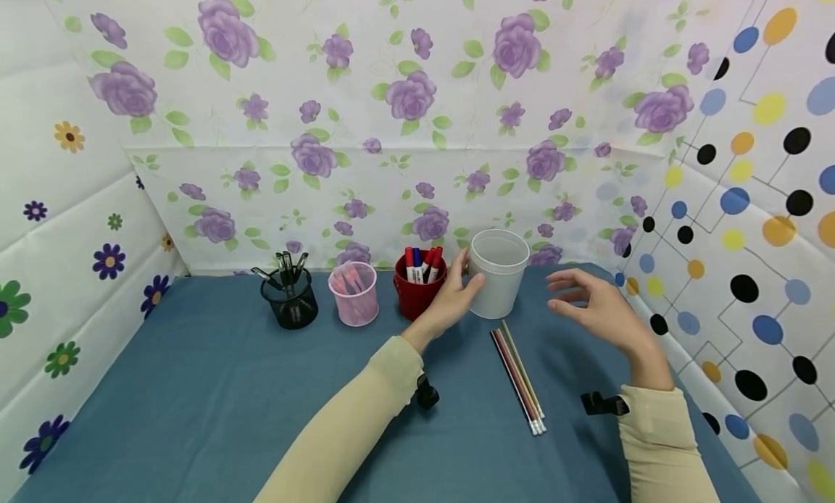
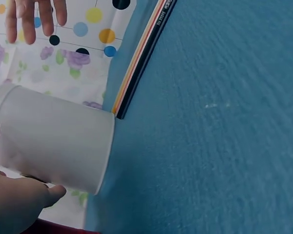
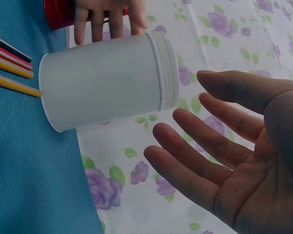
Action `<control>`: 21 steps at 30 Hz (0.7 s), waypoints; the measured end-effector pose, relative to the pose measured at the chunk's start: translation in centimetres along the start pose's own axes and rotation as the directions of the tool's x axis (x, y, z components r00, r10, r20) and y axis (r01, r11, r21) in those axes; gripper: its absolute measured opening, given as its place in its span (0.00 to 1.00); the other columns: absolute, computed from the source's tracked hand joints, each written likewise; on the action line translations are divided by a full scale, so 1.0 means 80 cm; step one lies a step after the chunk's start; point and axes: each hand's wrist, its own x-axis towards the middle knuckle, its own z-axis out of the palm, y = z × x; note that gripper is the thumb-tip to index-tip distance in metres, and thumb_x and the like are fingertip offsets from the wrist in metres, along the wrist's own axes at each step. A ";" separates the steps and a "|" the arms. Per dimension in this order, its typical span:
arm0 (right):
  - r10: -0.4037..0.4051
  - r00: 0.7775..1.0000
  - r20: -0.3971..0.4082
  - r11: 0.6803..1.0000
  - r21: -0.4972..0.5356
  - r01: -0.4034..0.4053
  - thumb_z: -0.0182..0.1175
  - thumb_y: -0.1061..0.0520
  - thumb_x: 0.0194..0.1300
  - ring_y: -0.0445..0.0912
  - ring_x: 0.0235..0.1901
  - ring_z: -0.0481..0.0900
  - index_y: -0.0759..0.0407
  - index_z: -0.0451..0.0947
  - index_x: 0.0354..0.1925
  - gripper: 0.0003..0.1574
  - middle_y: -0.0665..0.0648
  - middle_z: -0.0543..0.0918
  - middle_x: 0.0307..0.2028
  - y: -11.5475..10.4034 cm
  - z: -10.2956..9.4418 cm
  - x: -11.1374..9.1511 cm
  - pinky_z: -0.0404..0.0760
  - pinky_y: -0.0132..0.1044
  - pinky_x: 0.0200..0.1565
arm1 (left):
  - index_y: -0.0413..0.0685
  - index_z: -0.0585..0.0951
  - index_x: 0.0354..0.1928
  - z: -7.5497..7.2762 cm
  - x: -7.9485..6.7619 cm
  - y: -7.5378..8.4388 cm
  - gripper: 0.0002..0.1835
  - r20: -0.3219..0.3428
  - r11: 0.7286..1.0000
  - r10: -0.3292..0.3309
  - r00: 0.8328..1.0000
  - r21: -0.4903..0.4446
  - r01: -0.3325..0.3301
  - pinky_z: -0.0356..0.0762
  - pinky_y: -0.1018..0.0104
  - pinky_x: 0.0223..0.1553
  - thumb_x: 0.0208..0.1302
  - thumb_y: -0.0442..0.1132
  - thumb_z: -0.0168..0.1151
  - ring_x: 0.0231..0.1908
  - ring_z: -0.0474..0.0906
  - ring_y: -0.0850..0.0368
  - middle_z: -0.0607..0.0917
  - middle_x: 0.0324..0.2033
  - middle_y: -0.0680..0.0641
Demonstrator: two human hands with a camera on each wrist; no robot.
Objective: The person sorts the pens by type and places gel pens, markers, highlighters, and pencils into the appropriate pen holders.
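A white plastic bucket (image 1: 497, 285) stands upright near the back of the table. At its left side is my left hand (image 1: 451, 298). The right wrist view shows the left hand's straight fingers (image 3: 96, 22) against the bucket wall, and the left wrist view shows its thumb (image 2: 53, 196) extended beside the bucket. To the bucket's right, apart from it, my right hand (image 1: 596, 307) hovers with spread, relaxed fingers and holds nothing. Several pencils (image 1: 518, 380) lie side by side on the cloth in front of the bucket, their far tips close to its base.
Left of the bucket stand a red pail (image 1: 417, 300) with red and blue markers, a pink mesh cup (image 1: 357, 304) with pinkish items inside, and a black mesh cup (image 1: 293, 311) with black pens. A blue cloth (image 1: 215, 409) covers the table; patterned sheets hang on three sides.
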 end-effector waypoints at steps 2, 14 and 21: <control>0.001 1.000 0.000 1.000 0.000 -0.001 0.67 0.44 0.76 0.61 0.61 0.83 0.50 0.74 0.70 0.30 0.61 0.82 0.63 0.000 0.000 0.000 0.85 0.61 0.54 | 0.55 0.40 0.87 0.001 0.002 -0.003 0.42 -0.004 1.000 -0.002 1.000 -0.008 0.002 0.52 0.42 0.81 0.86 0.53 0.49 0.84 0.44 0.47 0.47 0.85 0.47; -0.011 1.000 0.003 1.000 0.012 0.011 0.67 0.45 0.76 0.59 0.60 0.84 0.50 0.76 0.69 0.29 0.60 0.84 0.62 0.005 0.003 0.002 0.85 0.60 0.54 | 0.57 0.41 0.87 -0.002 0.010 -0.025 0.42 0.036 0.993 -0.054 0.998 -0.104 0.058 0.52 0.41 0.81 0.85 0.54 0.50 0.84 0.44 0.47 0.48 0.85 0.47; -0.009 1.000 0.009 1.000 0.020 0.009 0.68 0.47 0.76 0.60 0.60 0.84 0.50 0.76 0.68 0.28 0.60 0.83 0.62 0.005 0.003 0.002 0.85 0.60 0.55 | 0.59 0.42 0.87 -0.001 0.014 -0.028 0.42 0.042 0.991 -0.041 0.998 -0.129 0.046 0.52 0.39 0.80 0.84 0.53 0.52 0.84 0.43 0.46 0.48 0.85 0.47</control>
